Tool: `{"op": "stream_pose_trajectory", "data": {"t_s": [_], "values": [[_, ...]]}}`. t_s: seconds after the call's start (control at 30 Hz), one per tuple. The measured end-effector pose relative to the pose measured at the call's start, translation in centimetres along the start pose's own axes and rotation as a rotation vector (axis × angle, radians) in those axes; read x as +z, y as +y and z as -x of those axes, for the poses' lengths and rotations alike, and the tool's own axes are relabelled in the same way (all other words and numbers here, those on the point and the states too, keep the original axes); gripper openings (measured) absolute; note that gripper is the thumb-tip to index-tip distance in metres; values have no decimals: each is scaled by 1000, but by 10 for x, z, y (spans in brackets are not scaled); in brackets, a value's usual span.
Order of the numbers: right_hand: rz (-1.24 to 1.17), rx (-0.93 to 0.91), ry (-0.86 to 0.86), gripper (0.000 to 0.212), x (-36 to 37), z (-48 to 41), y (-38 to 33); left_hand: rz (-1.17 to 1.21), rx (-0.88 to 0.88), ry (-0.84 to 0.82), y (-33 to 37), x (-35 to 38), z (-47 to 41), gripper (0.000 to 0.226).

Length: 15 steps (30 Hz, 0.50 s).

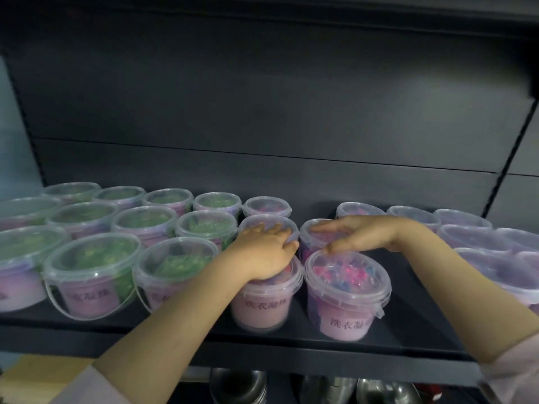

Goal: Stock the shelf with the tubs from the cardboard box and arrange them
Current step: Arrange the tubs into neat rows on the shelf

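Clear plastic tubs [347, 290] stand in rows on the dark shelf [408, 336]. The left hand [264, 252] lies flat across 2 lids, fingers spread; the right hand [350, 233] rests open-palmed on a middle-row tub [309, 239].

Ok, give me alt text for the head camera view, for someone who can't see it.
Two bare hands reach onto a dark shelf of clear lidded tubs, the left hand lying on two pink-filled tubs, the right hand laid flat over a third. Green-filled tubs fill the left side.

Shop: dark metal display shelf [291, 336], rows of identical labelled tubs [347, 290], steel bowls [239, 386] below.
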State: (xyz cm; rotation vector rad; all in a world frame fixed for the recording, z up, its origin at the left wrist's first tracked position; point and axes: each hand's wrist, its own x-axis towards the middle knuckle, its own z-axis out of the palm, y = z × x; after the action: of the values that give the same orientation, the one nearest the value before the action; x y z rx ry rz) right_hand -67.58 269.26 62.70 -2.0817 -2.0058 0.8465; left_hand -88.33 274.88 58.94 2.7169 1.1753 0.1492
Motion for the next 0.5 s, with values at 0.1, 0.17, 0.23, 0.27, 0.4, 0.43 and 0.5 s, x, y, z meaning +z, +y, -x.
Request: {"op": "stream_pose_trajectory", "data": {"t_s": [0.1, 0.17, 0.23, 0.27, 0.4, 0.43, 0.5], "values": [[24, -43, 1, 62, -5, 1, 2, 1, -4, -14, 1, 0, 2, 55], [-9, -47, 70, 54, -18, 1, 7, -4, -3, -10, 1, 0, 1, 54], [24, -14, 255, 48, -38, -6, 21, -10, -7, -13, 1, -1, 0, 54], [77, 27, 338, 45, -48, -10, 31, -16, -8, -15, 1, -1, 0, 54], [251, 231, 323, 42, -66, -28, 74, -31, -2, -6, 0, -1, -1, 54], [272, 263, 294, 42, -66, -31, 79, -32, 1, -2, -1, -1, -1, 54], [293, 285, 277, 41, -64, -39, 87, -30, 4, 8, -2, 0, 0, 54]]}}
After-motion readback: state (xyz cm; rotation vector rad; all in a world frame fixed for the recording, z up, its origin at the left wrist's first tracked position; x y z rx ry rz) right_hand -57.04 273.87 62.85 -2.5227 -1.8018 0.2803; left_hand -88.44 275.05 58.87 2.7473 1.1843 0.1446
